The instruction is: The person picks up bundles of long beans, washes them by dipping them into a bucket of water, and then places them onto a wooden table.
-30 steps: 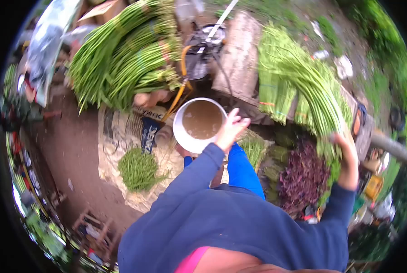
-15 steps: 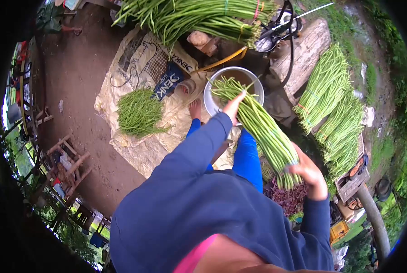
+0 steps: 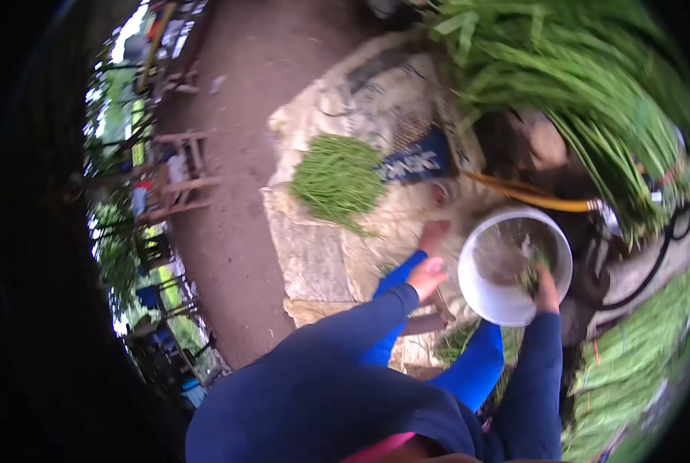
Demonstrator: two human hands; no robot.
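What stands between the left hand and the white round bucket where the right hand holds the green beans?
Nothing visible does. The left hand hangs just left of the white round bucket, with only sacking ground between them. The right hand is already over the rim, holding the green beans inside.

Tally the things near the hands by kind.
White bucket: 1
Printed sack on the ground: 1
Loose pile of cut green beans: 1
Yellow hose: 1
Hands, left and right: 2
Total: 6

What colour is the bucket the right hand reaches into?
White bucket, with the right hand at its rim; shown in the head view.
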